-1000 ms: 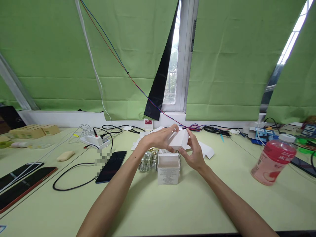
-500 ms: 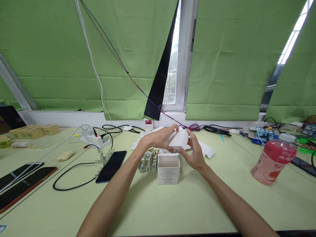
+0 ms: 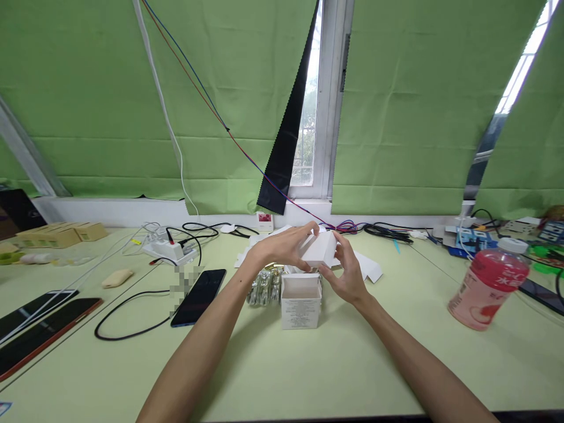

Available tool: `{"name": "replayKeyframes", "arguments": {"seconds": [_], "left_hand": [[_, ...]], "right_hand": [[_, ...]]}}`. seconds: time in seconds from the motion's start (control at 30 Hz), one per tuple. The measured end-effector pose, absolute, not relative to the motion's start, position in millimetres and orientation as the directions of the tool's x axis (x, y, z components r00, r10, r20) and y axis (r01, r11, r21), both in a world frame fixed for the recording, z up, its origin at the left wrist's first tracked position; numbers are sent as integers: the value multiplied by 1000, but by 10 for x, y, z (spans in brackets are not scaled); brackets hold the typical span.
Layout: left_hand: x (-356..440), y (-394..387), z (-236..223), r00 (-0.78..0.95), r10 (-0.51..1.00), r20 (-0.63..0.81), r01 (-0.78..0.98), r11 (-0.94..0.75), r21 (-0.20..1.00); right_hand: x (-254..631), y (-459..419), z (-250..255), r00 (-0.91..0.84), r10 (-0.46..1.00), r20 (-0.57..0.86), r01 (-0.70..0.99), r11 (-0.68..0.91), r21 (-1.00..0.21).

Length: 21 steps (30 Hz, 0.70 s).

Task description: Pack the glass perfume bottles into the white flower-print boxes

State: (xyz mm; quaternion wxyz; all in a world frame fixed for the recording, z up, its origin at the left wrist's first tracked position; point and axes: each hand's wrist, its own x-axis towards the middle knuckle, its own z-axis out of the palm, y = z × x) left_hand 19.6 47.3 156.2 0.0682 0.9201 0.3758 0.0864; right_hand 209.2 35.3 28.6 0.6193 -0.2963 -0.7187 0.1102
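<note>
Between my two hands is a small white cardboard box (image 3: pixel 318 249), held tilted above the table. My left hand (image 3: pixel 288 247) grips its left side, thumb near the lower edge and fingers over the top. On its right side, my right hand (image 3: pixel 346 270) has thumb and fingers closed round the edge. Just below stands another white box (image 3: pixel 300 311) with its top open and printed text on the front. Behind and left of that box lie several shiny foil packets (image 3: pixel 265 286), partly hidden by my left hand. White flattened cardboard (image 3: pixel 368 267) lies behind my hands.
A black phone (image 3: pixel 199 298) lies left of my left forearm, near a looped black cable (image 3: pixel 99 320). At the right stands a pink drink bottle (image 3: pixel 489 285). A power strip (image 3: pixel 170 249) and cables run along the back; more phones (image 3: pixel 48 335) lie far left.
</note>
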Motion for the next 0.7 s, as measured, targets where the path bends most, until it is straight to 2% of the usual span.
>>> {"name": "replayKeyframes", "arguments": {"seconds": [0.7], "left_hand": [[203,455,1578,699,708,97,689,-704,173]], "right_hand": [[2102,361,296,-84,546,834,336,803,-492]]}}
